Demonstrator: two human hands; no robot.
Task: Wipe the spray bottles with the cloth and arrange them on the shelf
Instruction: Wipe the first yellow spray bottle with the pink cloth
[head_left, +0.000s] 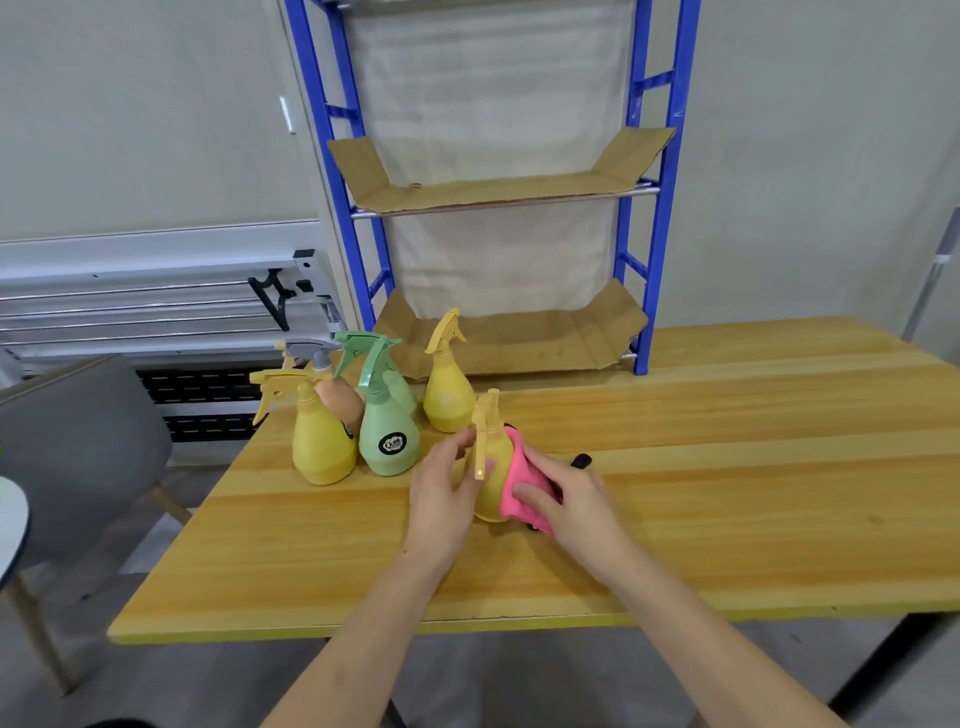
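Wiping is the step you are in: the yellow pear-shaped plastic spray bottle (491, 480) sits near the middle of the pale wooden surface (727, 467), trigger head pointing toward you, and your right hand (566, 499) presses the pink folded cloth (522, 486) against its right flank, fingers curled over the fabric. Your left hand (441, 493) steadies the bottle from the other side, fingers wrapped toward the neck and trigger; that grip looks light rather than tight.

By my reading, only this bottle is being cleaned so far. Once its body and head are done, the next move calls for lifting it by the neck and carrying it over the waiting cluster to the blue metal shelf (644, 291), whose two visible cardboard-lined tiers hold no bottle; the lower tier is the nearer one.

Five more bottles stand together at the far left: a yellow one in front (319, 441), a green labelled one (389, 436) beside it, another yellow one (447, 395) behind, and a peach one with a grey trigger (340, 397).

A second green bottle behind the labelled one shows little beyond its trigger. A small black object (581, 460) beyond your right hand is too hidden to name, and the bottle's base and far side are covered by cloth and fingers.
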